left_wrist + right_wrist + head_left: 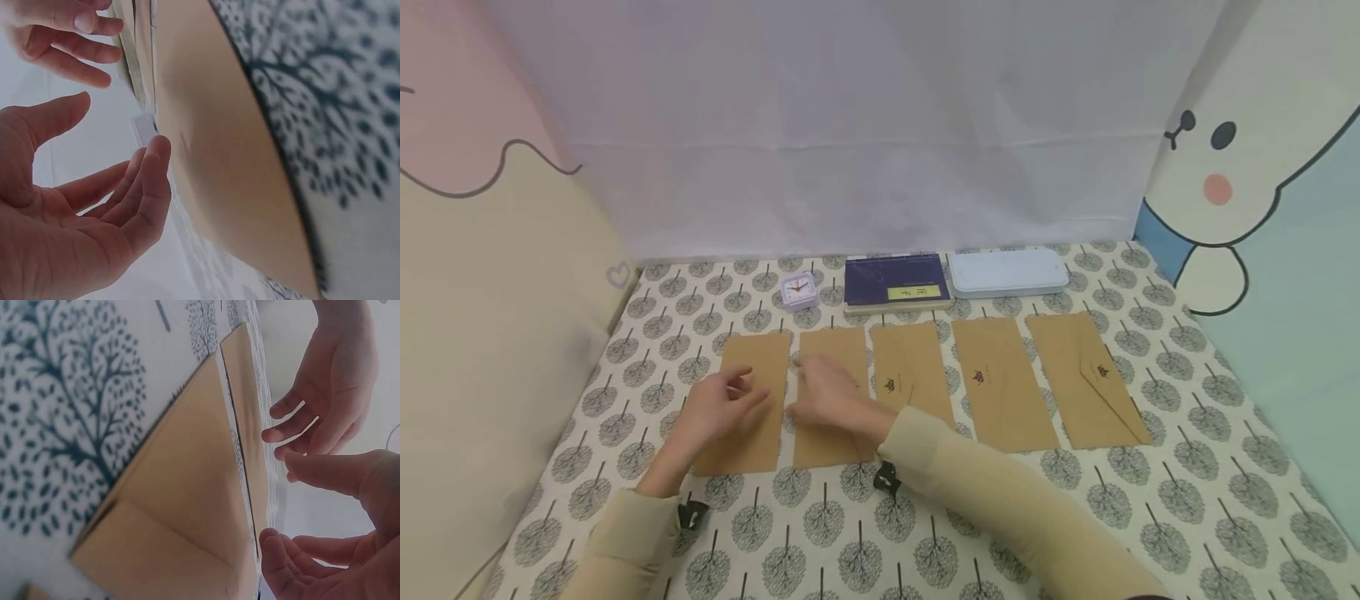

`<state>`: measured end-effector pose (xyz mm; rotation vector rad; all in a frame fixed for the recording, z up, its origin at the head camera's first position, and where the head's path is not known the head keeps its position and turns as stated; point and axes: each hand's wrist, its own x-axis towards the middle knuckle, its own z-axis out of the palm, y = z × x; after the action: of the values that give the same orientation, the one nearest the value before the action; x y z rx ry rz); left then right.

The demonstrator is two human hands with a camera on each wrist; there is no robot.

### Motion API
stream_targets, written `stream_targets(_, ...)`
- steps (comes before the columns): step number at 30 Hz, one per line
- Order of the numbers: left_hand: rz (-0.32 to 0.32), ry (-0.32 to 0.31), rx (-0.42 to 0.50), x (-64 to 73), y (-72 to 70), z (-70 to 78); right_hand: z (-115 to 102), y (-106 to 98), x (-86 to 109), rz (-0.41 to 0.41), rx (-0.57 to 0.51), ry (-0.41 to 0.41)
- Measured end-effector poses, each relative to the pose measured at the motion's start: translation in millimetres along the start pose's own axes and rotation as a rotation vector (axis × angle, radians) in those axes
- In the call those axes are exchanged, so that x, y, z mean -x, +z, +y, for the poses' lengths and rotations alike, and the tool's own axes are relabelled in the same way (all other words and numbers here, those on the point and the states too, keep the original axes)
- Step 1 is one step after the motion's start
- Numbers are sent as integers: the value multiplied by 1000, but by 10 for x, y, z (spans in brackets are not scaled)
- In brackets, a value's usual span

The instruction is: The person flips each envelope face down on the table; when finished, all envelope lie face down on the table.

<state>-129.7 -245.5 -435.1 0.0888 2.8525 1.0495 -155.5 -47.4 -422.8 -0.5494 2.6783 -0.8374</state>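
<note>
Several brown paper envelopes lie in a row on the tree-print tablecloth. Over the leftmost envelope (pixel 763 446), my left hand (pixel 718 407) hovers with fingers loosely bent and nothing between them. My right hand (pixel 833 398) is above the second envelope (pixel 823 448), thumb and fingers apart, holding nothing. In the left wrist view the left hand (pixel 94 212) has its palm turned toward the right hand (pixel 65 40). Seen from the right wrist, the right thumb and fingertips stand close over the envelopes, and a folded flap (pixel 162 550) shows on the nearer one.
Further right lie a third envelope (pixel 925 354), a fourth (pixel 1018 417) and a fifth (pixel 1060 367), each with a small dark print. Behind the row stand a small lilac clock (pixel 799 290), a dark blue book (pixel 887 275) and a pale blue case (pixel 1007 271). Curtains enclose the table.
</note>
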Motion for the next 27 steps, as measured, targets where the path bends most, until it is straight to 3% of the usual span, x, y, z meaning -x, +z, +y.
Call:
stream_targets(10, -64, 29, 49, -74, 145, 150, 167, -54, 134, -12, -7, 43)
stream_targets(16, -94, 71, 7, -101, 260, 181, 267, -125, 209, -32, -6, 43)
stream_targets(27, -182, 77, -66, -106, 309, 253, 438, -228, 268, -32, -8, 115)
